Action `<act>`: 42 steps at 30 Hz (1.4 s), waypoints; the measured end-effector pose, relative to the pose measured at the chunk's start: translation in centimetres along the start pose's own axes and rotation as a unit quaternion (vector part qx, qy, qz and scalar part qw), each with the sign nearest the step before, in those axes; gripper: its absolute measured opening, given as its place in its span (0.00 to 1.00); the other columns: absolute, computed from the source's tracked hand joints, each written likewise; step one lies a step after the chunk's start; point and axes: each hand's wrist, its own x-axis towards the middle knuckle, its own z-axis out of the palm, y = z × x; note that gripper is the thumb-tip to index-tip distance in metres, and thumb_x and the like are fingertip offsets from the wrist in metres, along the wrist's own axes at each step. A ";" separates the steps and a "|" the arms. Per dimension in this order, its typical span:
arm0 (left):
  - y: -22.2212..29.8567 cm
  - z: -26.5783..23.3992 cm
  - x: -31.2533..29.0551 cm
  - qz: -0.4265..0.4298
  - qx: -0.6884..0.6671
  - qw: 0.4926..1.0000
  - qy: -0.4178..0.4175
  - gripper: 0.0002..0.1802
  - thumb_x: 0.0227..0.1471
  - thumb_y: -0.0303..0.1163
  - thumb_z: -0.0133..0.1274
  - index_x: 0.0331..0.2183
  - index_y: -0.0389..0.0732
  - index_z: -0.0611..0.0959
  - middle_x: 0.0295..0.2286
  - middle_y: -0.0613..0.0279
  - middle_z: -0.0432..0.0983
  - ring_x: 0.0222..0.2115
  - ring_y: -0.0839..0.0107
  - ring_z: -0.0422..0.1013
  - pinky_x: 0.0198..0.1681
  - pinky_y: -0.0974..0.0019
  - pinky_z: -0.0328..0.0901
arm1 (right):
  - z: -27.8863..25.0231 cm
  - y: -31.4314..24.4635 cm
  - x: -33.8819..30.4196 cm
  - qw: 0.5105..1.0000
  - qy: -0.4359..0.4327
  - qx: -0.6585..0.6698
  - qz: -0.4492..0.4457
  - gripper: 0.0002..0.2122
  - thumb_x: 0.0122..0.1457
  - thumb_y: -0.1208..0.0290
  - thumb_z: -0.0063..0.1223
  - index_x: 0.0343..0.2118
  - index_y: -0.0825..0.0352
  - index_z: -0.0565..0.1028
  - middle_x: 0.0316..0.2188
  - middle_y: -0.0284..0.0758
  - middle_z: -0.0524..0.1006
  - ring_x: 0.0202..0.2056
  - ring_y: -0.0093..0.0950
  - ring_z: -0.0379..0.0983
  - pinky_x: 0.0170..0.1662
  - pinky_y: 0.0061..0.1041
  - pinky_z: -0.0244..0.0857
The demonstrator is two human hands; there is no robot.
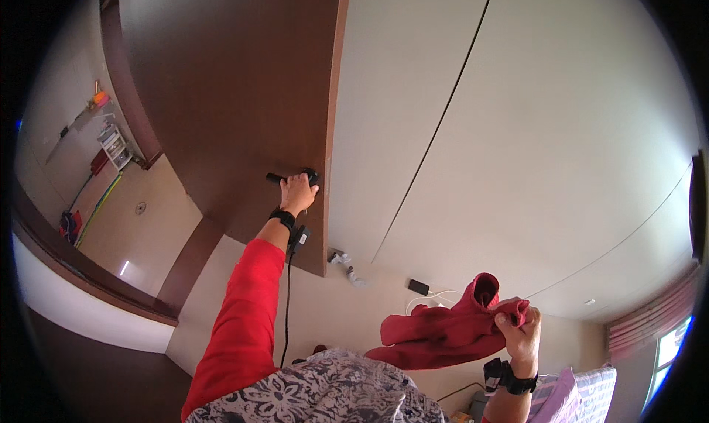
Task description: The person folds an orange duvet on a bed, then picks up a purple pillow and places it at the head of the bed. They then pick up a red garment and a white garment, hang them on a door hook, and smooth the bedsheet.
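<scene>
My left hand (298,194) reaches up to a dark brown door (229,91) and is closed around its black lever handle (274,178), near the door's edge. Part of the handle is hidden behind the fingers. My right hand (523,333) pinches a bunched dark red cloth (436,336), which looks like a garment and hangs away to the left. One rolled opening of the cloth (485,289) faces up. Both wrists carry black bands, and a black cable (287,312) hangs below the left one.
Left of the door, a doorway shows another tiled room with a small white shelf (114,146). A black phone (418,286) and white cable lie on the floor by the pale wall panels (517,128). Bedding (583,393) and a curtained window (653,316) are at the lower right.
</scene>
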 end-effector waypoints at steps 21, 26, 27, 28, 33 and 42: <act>-7.0 -10.4 -21.5 -0.150 -0.024 0.986 0.073 0.41 0.37 0.39 0.63 0.51 0.36 0.64 0.46 0.52 0.67 0.50 0.57 0.61 0.57 0.51 0.47 | 8.3 0.5 18.3 0.889 -0.362 0.201 -0.193 0.05 0.50 0.77 0.59 0.29 0.70 0.75 0.24 0.31 0.76 0.26 0.19 0.69 0.33 0.19 0.64; -7.8 -14.1 -26.3 -0.224 -0.209 0.912 0.272 0.46 0.44 0.36 0.60 0.57 0.36 0.52 0.51 0.44 0.60 0.53 0.57 0.59 0.55 0.58 0.55 | 12.7 -1.5 19.8 0.843 -0.418 0.200 -0.274 0.05 0.51 0.75 0.58 0.30 0.68 0.75 0.21 0.31 0.74 0.23 0.18 0.66 0.30 0.18 0.63; -8.2 -14.8 -26.6 -0.240 -0.222 0.894 0.306 0.45 0.45 0.36 0.59 0.57 0.36 0.51 0.51 0.43 0.59 0.53 0.58 0.58 0.54 0.59 0.55 | 13.8 -1.9 20.1 0.837 -0.424 0.189 -0.289 0.05 0.51 0.74 0.58 0.30 0.68 0.75 0.21 0.31 0.74 0.23 0.18 0.66 0.30 0.18 0.63; -8.7 -15.2 -26.3 -0.239 -0.222 0.876 0.354 0.42 0.49 0.37 0.56 0.57 0.35 0.50 0.52 0.41 0.58 0.52 0.57 0.60 0.54 0.62 0.55 | 15.0 -2.1 20.7 0.824 -0.442 0.187 -0.300 0.06 0.52 0.73 0.57 0.31 0.68 0.75 0.20 0.30 0.74 0.23 0.17 0.65 0.29 0.18 0.62; -10.0 -16.5 -23.3 -0.346 -0.113 0.839 0.405 0.37 0.54 0.38 0.48 0.56 0.32 0.50 0.49 0.40 0.60 0.51 0.53 0.61 0.53 0.62 0.56 | 19.0 -1.2 26.6 0.795 -0.494 0.189 -0.298 0.07 0.53 0.71 0.57 0.33 0.67 0.75 0.20 0.31 0.74 0.23 0.18 0.66 0.30 0.18 0.63; -8.9 -15.8 -21.0 -0.309 -0.066 0.827 0.465 0.35 0.57 0.38 0.43 0.58 0.35 0.47 0.53 0.37 0.56 0.53 0.49 0.58 0.55 0.60 0.55 | 17.8 -2.3 36.6 0.758 -0.481 0.156 -0.412 0.09 0.53 0.68 0.55 0.36 0.65 0.75 0.22 0.34 0.75 0.24 0.21 0.70 0.31 0.20 0.65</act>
